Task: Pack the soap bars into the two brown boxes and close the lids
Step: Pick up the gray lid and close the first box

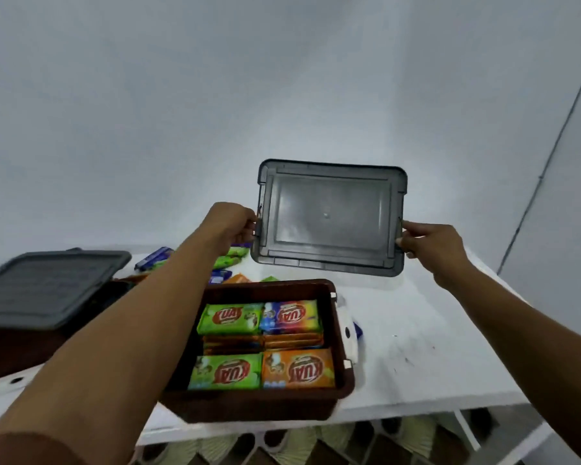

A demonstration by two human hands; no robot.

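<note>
An open brown box (344, 374) stands near the table's front edge, filled with wrapped soap bars (262, 344) in green, orange and blue. Above and behind it a grey lid (329, 216) hangs in the air, its underside facing me. My left hand (232, 226) grips the lid's left edge and my right hand (430, 245) pinches its right edge. At the far left a second brown box (14, 350) carries a grey lid (47, 286) resting on top of it.
Loose soap bars (155, 258) in blue, green and orange lie on the white table (416, 347) behind the open box. A white latch (348, 333) hangs on the box's right side. A white wall rises behind the table; patterned floor shows below its front edge.
</note>
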